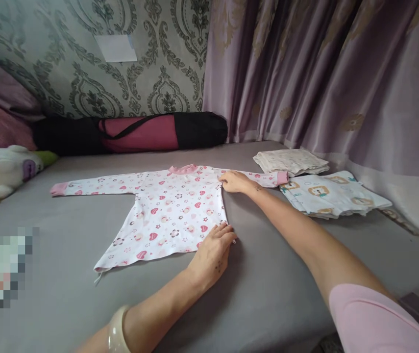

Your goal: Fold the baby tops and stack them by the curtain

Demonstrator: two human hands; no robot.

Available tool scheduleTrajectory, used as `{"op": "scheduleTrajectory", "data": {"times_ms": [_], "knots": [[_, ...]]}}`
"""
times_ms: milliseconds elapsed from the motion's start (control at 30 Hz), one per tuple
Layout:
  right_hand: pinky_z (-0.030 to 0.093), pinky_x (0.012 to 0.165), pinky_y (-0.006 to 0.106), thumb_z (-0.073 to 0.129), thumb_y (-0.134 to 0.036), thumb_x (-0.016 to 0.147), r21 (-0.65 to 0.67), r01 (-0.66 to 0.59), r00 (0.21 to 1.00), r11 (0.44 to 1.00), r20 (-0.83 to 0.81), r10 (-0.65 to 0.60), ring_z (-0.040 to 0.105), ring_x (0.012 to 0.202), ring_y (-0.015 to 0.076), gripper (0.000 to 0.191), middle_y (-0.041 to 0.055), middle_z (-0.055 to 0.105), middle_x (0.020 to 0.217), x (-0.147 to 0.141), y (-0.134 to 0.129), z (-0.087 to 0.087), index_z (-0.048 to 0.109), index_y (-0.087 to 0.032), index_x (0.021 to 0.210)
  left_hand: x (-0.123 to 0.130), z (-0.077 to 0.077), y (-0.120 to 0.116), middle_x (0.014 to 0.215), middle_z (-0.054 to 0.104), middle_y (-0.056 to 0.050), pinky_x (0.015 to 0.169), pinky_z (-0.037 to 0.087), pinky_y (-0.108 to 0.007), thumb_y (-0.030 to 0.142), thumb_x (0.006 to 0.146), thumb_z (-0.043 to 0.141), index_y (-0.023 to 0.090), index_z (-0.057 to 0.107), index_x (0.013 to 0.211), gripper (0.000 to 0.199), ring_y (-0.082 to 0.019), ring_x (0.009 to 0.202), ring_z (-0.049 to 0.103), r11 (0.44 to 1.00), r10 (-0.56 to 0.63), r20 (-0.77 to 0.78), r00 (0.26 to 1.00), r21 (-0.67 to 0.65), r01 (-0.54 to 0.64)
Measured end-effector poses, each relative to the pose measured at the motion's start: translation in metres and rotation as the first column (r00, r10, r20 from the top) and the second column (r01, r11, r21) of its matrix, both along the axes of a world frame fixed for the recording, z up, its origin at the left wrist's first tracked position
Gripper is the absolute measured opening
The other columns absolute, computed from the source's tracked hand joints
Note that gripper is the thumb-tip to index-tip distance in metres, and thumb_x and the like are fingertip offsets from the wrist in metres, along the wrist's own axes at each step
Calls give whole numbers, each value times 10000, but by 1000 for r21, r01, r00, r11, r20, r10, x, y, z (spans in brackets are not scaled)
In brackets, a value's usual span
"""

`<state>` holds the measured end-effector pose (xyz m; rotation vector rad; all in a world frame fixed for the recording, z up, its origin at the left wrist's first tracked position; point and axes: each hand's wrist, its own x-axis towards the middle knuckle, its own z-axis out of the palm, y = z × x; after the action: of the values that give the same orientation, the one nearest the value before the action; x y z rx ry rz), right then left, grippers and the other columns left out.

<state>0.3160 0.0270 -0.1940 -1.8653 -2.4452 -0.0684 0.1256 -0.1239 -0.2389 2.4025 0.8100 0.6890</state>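
Note:
A small white long-sleeved shirt [174, 215] with pink collar, pink cuffs and a red and pink heart print lies spread on the grey sheet [268, 279]. Its sleeves stretch out to both sides. My right hand [235, 181] pinches the shirt's side edge just below the right-hand sleeve. Nearer to me, my left hand [212, 252] rests at the lower right corner of the shirt, its fingers together on the side edge by the hem.
Folded cloths, one pale [290, 161] and one lion-printed [332, 193], lie at the right. A black and red long bag [139, 133] lies along the wall. Plush toys [3, 169] sit at the left, above a pixelated patch.

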Motion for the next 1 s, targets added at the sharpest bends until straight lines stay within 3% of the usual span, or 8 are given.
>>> {"op": "scheduleTrajectory", "data": {"times_ms": [100, 200, 267, 367, 500, 667, 833, 1000], "knots": [[425, 961, 365, 454, -81, 863, 47, 78, 995, 996, 57, -81, 597, 1137, 290, 316, 186, 681, 1172, -39, -15, 0, 715, -113, 1039, 1, 1, -1, 1288, 643, -105, 1154, 388, -437, 32, 914, 313, 193, 596, 1215, 443, -219, 1301, 533, 999, -21, -10, 1000, -29, 20], [339, 1100, 382, 350, -191, 972, 23, -118, 992, 993, -47, 119, 456, 1336, 267, 421, 184, 532, 1421, -72, -30, -17, 566, -81, 1316, 1, 5, -1, 1275, 655, -114, 1161, 381, -425, 23, 895, 323, 178, 589, 1241, 463, -216, 1292, 544, 998, -56, -13, 998, -3, 56], [238, 1178, 414, 289, -336, 1018, -64, -204, 973, 977, -122, 195, 300, 1453, 263, 526, 164, 361, 1565, -82, -36, -30, 414, -86, 1464, 0, 8, 0, 1289, 651, -121, 1165, 376, -402, 25, 891, 330, 162, 585, 1262, 471, -210, 1309, 529, 996, -88, -15, 996, 15, 88], [116, 1218, 465, 221, -439, 1025, -148, -165, 975, 975, -170, 139, 139, 1510, 280, 637, 156, 187, 1631, -76, -34, -42, 263, -77, 1547, -3, 10, -1, 1358, 612, -124, 1174, 361, -373, 38, 905, 315, 150, 566, 1305, 484, -193, 1344, 497, 992, -128, -60, 990, 11, 129], [97, 1225, 434, 191, -468, 1023, -153, -99, 984, 983, -159, 74, 117, 1512, 283, 677, 172, 164, 1632, -55, -19, -46, 241, -47, 1552, -6, 11, -7, 1459, 515, -160, 1182, 338, -401, 254, 976, 403, 125, 521, 1366, 428, -252, 1394, 435, 979, -195, -137, 971, 28, 200], [109, 1229, 406, 183, -470, 1023, -107, -109, 984, 988, -154, 91, 130, 1512, 255, 673, 158, 190, 1628, -46, -12, -51, 253, -56, 1549, -7, 12, -10, 1546, 370, -205, 1206, 262, -472, 544, 946, 458, 108, 426, 1454, 670, -314, 1455, 315, 954, -288, -138, 948, 37, 296], [136, 1224, 432, 234, -441, 1020, -116, -99, 992, 988, -95, 88, 163, 1505, 282, 652, 176, 208, 1620, -54, -18, -40, 284, -44, 1535, -8, 18, -8, 1547, 370, -198, 1219, 226, -483, 518, 911, 553, 102, 433, 1455, 695, -311, 1464, 296, 912, -411, -72, 909, -44, 409], [145, 1208, 511, 252, -397, 1026, -87, -159, 982, 983, -121, 148, 136, 1508, 304, 589, 154, 171, 1636, -79, -46, -24, 280, -133, 1551, -24, 50, -5, 1438, 543, -138, 1140, 383, -419, 328, 906, 596, 174, 561, 1348, 469, -266, 1384, 450, 891, -399, 144, 905, -172, 420]]}}
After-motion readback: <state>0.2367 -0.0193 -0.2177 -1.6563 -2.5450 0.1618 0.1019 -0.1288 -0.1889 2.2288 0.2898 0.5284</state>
